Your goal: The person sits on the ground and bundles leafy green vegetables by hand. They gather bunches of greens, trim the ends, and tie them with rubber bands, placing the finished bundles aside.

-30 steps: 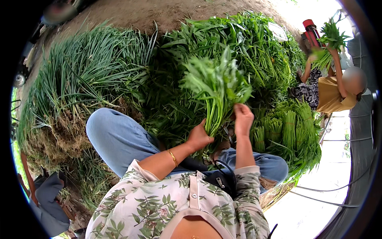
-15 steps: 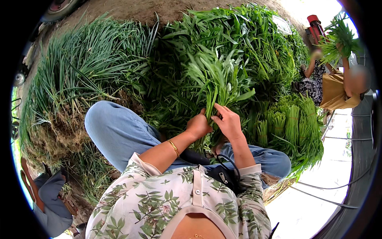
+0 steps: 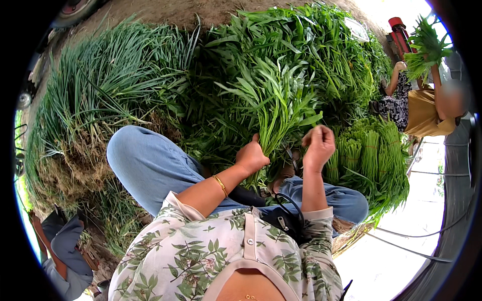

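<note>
My left hand (image 3: 252,156) grips the stems of a bunch of long-leaved green vegetables (image 3: 273,103), held upright above my knees. My right hand (image 3: 318,145) is just right of the bunch, fingers curled, seeming to pinch a thin stem or tie; what it holds is too small to make out. A gold bangle (image 3: 219,184) sits on my left wrist. My blue-trousered knee (image 3: 143,160) rises to the left.
A big heap of the same leafy greens (image 3: 301,55) lies ahead, a pile of thin grass-like greens with roots (image 3: 95,100) on the left. Tied bundles (image 3: 369,150) are stacked at right. Another person (image 3: 427,100) at far right lifts a bunch.
My right hand has come off the stems and moved to the right of the bunch. The left hand keeps its grip, and the bunch stays upright.
</note>
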A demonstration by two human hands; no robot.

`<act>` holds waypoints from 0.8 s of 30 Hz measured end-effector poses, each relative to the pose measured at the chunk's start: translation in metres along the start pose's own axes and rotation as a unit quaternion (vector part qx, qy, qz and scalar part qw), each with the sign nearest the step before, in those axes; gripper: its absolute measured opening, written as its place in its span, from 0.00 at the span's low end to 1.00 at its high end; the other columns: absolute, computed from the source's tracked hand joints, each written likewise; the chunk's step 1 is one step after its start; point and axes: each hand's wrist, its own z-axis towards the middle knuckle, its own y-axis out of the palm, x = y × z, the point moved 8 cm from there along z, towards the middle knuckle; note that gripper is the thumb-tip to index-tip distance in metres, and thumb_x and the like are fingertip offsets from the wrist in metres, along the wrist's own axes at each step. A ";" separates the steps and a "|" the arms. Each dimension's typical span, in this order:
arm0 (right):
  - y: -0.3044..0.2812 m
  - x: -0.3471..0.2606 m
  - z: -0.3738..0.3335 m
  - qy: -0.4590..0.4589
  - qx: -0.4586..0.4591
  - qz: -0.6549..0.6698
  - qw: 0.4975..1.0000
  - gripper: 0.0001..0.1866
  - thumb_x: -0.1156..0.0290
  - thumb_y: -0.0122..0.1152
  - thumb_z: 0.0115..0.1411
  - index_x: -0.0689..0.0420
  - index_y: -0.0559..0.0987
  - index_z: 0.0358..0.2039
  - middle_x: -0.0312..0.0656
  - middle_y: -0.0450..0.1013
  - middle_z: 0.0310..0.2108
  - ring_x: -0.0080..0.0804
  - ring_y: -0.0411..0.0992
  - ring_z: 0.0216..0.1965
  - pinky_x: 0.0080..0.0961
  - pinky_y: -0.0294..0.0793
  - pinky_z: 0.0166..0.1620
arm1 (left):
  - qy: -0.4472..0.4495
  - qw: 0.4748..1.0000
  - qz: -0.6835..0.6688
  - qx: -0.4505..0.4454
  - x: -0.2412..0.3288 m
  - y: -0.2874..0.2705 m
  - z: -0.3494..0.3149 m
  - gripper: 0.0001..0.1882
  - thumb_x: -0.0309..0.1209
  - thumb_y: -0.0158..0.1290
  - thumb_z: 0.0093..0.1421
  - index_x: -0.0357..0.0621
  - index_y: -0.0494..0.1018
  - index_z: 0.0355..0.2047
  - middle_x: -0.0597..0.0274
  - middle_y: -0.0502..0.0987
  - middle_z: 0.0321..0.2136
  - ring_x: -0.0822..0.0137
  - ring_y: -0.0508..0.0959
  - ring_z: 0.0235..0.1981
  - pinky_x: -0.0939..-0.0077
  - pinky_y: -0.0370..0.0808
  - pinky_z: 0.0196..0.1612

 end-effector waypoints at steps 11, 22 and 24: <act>0.009 -0.003 0.006 -0.084 -0.015 -0.256 0.963 0.09 0.69 0.59 0.54 0.61 0.75 0.23 0.41 0.72 0.18 0.28 0.70 0.18 0.25 0.68 0.23 | 0.099 0.960 -0.263 0.006 0.022 -0.010 -0.005 0.36 0.27 0.58 0.38 0.37 0.62 0.50 0.55 0.77 0.32 0.60 0.78 0.31 0.69 0.74 0.37; 0.060 -0.001 -0.044 -0.196 -0.234 -0.402 0.863 0.10 0.66 0.62 0.52 0.60 0.75 0.24 0.48 0.72 0.19 0.46 0.73 0.22 0.33 0.70 0.25 | 0.076 0.888 -0.449 -0.062 0.021 0.001 -0.001 0.24 0.19 0.56 0.39 0.37 0.72 0.42 0.64 0.75 0.35 0.70 0.75 0.35 0.76 0.72 0.40; 0.056 -0.015 -0.031 -0.202 -0.219 -0.376 0.877 0.09 0.68 0.59 0.54 0.60 0.74 0.23 0.48 0.71 0.19 0.48 0.70 0.20 0.32 0.69 0.23 | 0.069 0.890 -0.448 -0.050 0.025 -0.007 -0.005 0.24 0.18 0.55 0.39 0.37 0.71 0.42 0.64 0.76 0.34 0.70 0.75 0.33 0.77 0.73 0.39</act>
